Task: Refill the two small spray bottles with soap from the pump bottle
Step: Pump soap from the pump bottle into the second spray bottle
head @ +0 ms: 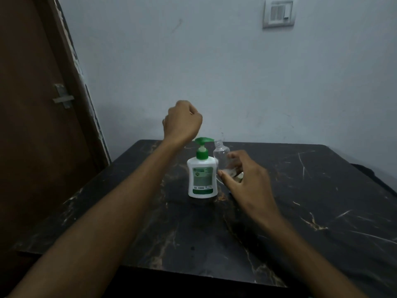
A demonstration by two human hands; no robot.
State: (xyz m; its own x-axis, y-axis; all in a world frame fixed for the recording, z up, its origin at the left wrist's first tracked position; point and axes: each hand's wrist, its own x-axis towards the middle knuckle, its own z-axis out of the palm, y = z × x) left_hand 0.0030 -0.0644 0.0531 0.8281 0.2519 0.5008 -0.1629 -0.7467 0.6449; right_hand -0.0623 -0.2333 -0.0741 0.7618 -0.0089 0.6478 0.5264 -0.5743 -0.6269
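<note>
A white pump bottle (201,179) with a green pump head stands upright near the middle of the black marble table (322,201). My right hand (247,179) grips the lower part of a small clear bottle (221,155). This bottle is uncapped and tilted, with its open neck just under the green nozzle. My left hand (182,120) is raised above and slightly behind the pump head and does not touch it. Its fingers are curled under, away from the camera, so whether they hold anything is hidden. I see no second spray bottle clearly.
The table stands against a pale wall, which carries a switch plate (278,12) high on the right. A brown door (32,104) with a metal latch is on the left. A dark object (365,171) lies past the table's right edge.
</note>
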